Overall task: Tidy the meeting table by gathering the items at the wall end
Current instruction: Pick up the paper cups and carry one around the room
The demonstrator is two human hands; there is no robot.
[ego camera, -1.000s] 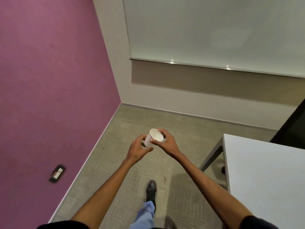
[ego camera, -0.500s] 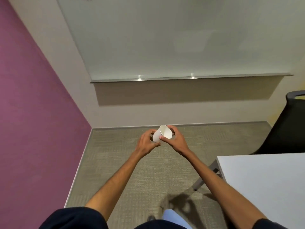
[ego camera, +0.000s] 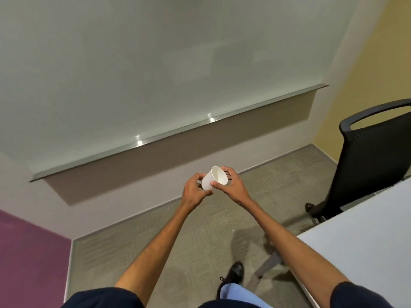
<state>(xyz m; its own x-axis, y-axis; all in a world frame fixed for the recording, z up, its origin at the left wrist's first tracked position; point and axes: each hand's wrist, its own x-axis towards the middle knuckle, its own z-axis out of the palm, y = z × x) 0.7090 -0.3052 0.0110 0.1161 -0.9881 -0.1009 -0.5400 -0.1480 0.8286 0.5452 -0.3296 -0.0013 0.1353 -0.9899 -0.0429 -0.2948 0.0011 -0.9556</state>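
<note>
A white paper cup [ego camera: 211, 180] is held tilted in front of me, its open mouth turned toward the camera, above the carpet. My left hand [ego camera: 194, 190] grips its base end from the left. My right hand [ego camera: 231, 185] pinches the rim end from the right. Both arms stretch forward. The white meeting table [ego camera: 364, 252] shows only its bare corner at the lower right; no items on it are in view.
A black office chair [ego camera: 369, 161] stands at the right beside the table. A whiteboard [ego camera: 155, 67] with a metal ledge covers the wall ahead. A purple wall [ego camera: 29, 258] is at the lower left. My shoe [ego camera: 234, 271] is on the carpet.
The view has swung to the right: the purple wall slid out to the left and the chair and yellow wall came in. Both hands keep the same hold on the cup.
</note>
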